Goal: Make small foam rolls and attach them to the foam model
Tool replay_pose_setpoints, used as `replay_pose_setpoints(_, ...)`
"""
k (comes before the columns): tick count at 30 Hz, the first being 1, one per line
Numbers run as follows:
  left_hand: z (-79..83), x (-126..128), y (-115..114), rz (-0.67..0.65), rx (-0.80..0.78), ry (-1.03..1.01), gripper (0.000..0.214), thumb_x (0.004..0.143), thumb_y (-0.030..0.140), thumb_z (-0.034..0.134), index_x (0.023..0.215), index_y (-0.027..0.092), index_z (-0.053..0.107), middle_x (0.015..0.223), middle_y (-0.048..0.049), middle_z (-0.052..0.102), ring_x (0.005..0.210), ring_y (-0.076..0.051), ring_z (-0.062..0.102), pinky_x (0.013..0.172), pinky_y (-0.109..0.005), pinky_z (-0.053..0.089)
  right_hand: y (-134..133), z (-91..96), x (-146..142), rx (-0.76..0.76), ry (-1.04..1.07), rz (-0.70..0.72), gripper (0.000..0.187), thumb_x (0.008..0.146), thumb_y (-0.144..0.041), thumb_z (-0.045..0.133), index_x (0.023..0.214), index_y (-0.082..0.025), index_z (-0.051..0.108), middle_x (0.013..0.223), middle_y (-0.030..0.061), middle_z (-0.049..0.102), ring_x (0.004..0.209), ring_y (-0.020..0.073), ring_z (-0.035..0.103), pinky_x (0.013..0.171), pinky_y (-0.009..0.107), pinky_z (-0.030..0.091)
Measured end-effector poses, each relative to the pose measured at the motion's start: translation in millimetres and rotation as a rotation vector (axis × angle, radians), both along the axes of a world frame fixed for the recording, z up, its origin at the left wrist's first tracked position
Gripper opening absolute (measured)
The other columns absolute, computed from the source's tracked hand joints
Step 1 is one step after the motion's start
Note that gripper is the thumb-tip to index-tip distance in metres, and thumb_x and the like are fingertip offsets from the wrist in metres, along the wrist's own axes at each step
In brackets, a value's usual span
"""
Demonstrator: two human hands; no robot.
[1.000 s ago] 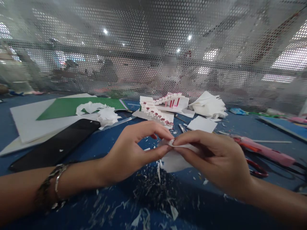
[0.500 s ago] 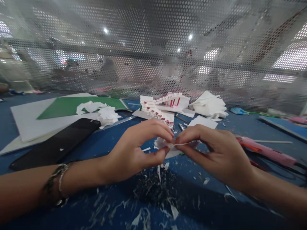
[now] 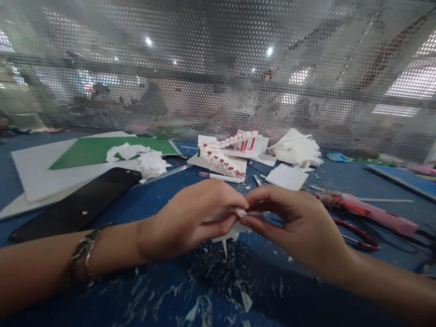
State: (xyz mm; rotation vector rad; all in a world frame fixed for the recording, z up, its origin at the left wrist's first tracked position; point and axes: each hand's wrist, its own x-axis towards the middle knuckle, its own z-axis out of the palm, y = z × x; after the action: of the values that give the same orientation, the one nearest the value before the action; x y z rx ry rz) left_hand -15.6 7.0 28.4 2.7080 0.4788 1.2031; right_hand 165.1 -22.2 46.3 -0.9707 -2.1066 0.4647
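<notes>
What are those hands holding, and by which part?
The left hand and right hand pinch a white paper-like piece where they meet; much of it is hidden, so which edge or end is gripped cannot be told.

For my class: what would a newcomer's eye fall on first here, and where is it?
Most likely the left hand and right hand, meeting near the centre to pinch a small white piece. Beyond them, a white stepped model with reddish details stands out. A long black slab lies at the left and a pink tool at the right.
</notes>
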Motion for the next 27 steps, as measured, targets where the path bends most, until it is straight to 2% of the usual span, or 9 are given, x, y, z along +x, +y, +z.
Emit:
replay_pose_setpoints(3, -1.7, 1, -2, 0.054, -0.048, -0.078, 0.021, 0.077, 0.009, 0.052, 0.094, 0.021, 0.049, 0.09, -0.0011, 0.062, 0.08, -0.012, 0.058, 0.074, -0.022, 0.045, 0, -0.3, 1, 0.043, 0.008, -0.011, 0.005, 0.075, -0.021, 0.057, 0.076, -0.018, 0.06, 0.071, -0.0009, 0.065, 0.062, 0.0081, 0.059, 0.055, 0.018, 0.048)
replay_pose_setpoints(8, -3.0, 1, -4, 0.075, -0.054, -0.126, 0.027, 0.075, 0.007, 0.055, 0.097, 0.022, 0.049, 0.096, -0.0003, 0.062, 0.085, -0.012, 0.059, 0.078, -0.021, 0.046, -2, 4.0, 0, 0.199, -0.076, -0.001, 0.007, 0.074, -0.016, 0.058, 0.08, -0.019, 0.06, 0.075, -0.0004, 0.066, 0.065, 0.0086, 0.061, 0.059, 0.018, 0.049)
replay_pose_setpoints(12, -2.1, 2, -5, 0.066, -0.058, -0.123, 0.028, 0.075, 0.007, 0.055, 0.097, 0.023, 0.049, 0.094, 0.0003, 0.063, 0.082, -0.011, 0.06, 0.075, -0.02, 0.047, -4, 6.3, -1, 0.266, -0.126, 0.021, 0.008, 0.074, -0.015, 0.057, 0.08, -0.021, 0.06, 0.073, -0.0004, 0.066, 0.063, 0.0093, 0.061, 0.057, 0.019, 0.048)
replay_pose_setpoints(15, 0.1, 4, -4, 0.089, -0.091, -0.125, 0.023, 0.076, 0.011, 0.055, 0.095, 0.022, 0.05, 0.09, -0.0007, 0.063, 0.076, -0.012, 0.06, 0.071, -0.022, 0.048, -5, 7.3, -1, 0.299, -0.149, -0.012, 0.011, 0.076, -0.014, 0.054, 0.08, -0.022, 0.06, 0.074, 0.0, 0.067, 0.064, 0.0106, 0.061, 0.057, 0.02, 0.048)
replay_pose_setpoints(19, 0.1, 6, -2, 0.108, -0.152, -0.113, 0.007, 0.076, 0.017, 0.056, 0.082, 0.019, 0.054, 0.078, -0.0001, 0.063, 0.069, -0.011, 0.058, 0.065, -0.02, 0.047, -5, 9.4, -1, 0.326, -0.16, -0.072, 0.01, 0.076, -0.016, 0.054, 0.08, -0.022, 0.06, 0.074, -0.0007, 0.067, 0.061, 0.0101, 0.06, 0.056, 0.02, 0.048)
replay_pose_setpoints(21, -2.6, 6, 1, 0.102, -0.163, -0.085, 0.002, 0.077, 0.015, 0.055, 0.079, 0.017, 0.055, 0.073, 0.0008, 0.062, 0.065, -0.009, 0.056, 0.061, -0.018, 0.044, -5, 10.6, 0, 0.327, -0.157, -0.105, 0.008, 0.076, -0.017, 0.054, 0.079, -0.021, 0.06, 0.072, -0.0017, 0.066, 0.058, 0.0081, 0.059, 0.055, 0.018, 0.046)
replay_pose_setpoints(24, -7.5, 5, 10, 0.097, -0.12, 0.041, 0.009, 0.08, 0.015, 0.049, 0.077, 0.013, 0.057, 0.066, 0.0, 0.06, 0.058, -0.009, 0.053, 0.055, -0.018, 0.041, -4, 12.7, 3, 0.324, -0.145, -0.144, 0.005, 0.076, -0.019, 0.055, 0.078, -0.021, 0.06, 0.069, -0.0029, 0.065, 0.056, 0.0064, 0.056, 0.052, 0.017, 0.044)
replay_pose_setpoints(27, -8.2, 2, 23, 0.093, -0.064, 0.254, 0.015, 0.08, 0.016, 0.048, 0.073, 0.013, 0.061, 0.07, -0.0034, 0.062, 0.066, -0.014, 0.055, 0.063, -0.025, 0.042, -2, 15.8, 6, 0.334, -0.116, -0.199, 0.006, 0.077, -0.021, 0.055, 0.079, -0.022, 0.06, 0.07, -0.003, 0.064, 0.054, 0.0065, 0.055, 0.049, 0.018, 0.042)
